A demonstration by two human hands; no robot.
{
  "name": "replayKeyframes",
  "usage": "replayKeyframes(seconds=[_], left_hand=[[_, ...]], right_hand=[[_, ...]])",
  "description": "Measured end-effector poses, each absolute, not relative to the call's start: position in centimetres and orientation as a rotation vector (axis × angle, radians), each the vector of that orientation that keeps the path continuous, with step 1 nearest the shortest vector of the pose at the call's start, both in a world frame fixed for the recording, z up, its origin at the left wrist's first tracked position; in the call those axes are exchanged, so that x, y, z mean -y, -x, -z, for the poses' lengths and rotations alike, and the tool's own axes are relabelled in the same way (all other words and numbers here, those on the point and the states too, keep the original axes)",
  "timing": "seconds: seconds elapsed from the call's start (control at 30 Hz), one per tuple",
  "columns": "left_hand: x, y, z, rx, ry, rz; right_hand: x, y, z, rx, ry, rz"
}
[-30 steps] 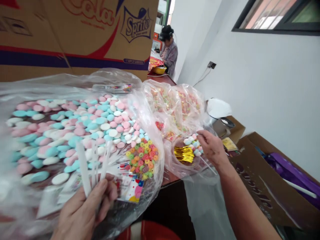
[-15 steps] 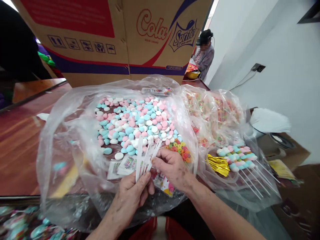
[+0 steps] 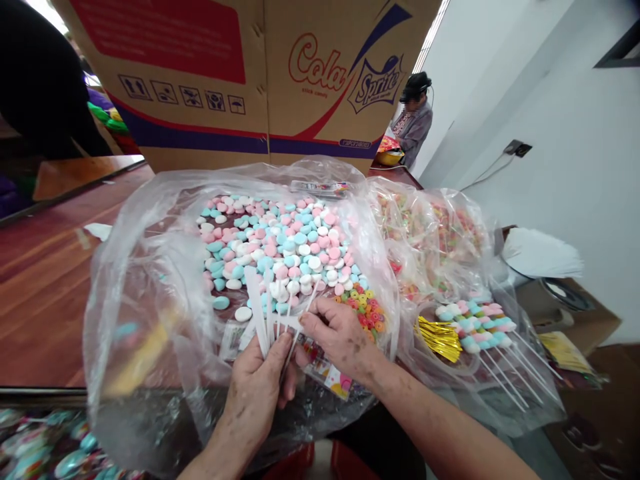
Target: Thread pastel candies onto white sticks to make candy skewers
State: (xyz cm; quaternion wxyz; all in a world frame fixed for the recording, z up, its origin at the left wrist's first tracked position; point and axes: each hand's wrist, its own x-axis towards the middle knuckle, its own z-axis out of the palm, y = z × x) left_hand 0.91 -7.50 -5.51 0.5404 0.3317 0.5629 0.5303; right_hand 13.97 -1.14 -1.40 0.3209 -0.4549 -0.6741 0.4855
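My left hand (image 3: 257,383) is closed around the lower ends of several white plastic sticks (image 3: 257,307), which fan upward. Beside it, my right hand (image 3: 340,337) pinches a single thin stick at the right of the fan. Behind the fingers, pink, blue and white marshmallow-like candies (image 3: 285,243) lie spread on a clear plastic sheet (image 3: 145,267). Small fruit-coloured rings (image 3: 369,310) sit in a heap just past my right hand. Below the hands are clear printed bags (image 3: 333,377), partly covered by the fingers.
On the right lie finished-looking candy skewers (image 3: 475,327), gold twist ties (image 3: 440,339) and a plastic bag of coloured rings (image 3: 430,223). A large cardboard box (image 3: 200,147) stands behind. Another person (image 3: 415,120) works at the back, and a dark-clothed person (image 3: 45,80) stands left.
The sticks in my left hand have spread wider and lean more to the left. My right hand has shifted slightly, with one stick drawn apart from the others. The camera view has moved a little.
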Motion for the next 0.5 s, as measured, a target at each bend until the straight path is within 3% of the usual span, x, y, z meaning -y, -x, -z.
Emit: replayKeyframes(seconds=[0.3, 0.37, 0.5], left_hand=[[7.4, -1.0, 5.0, -1.251, -0.698, -1.243], [7.4, -0.8, 5.2, -1.260, -0.707, -1.282], [7.4, -0.9, 5.1, -1.312, -0.685, -1.337]], right_hand=[[0.6, -14.1, 1.0, 1.900, 1.112, -1.220], [-0.7, -15.3, 0.5, 2.014, 1.225, -0.998], [-3.6, -17.8, 1.1, 2.297, 1.698, -0.208]])
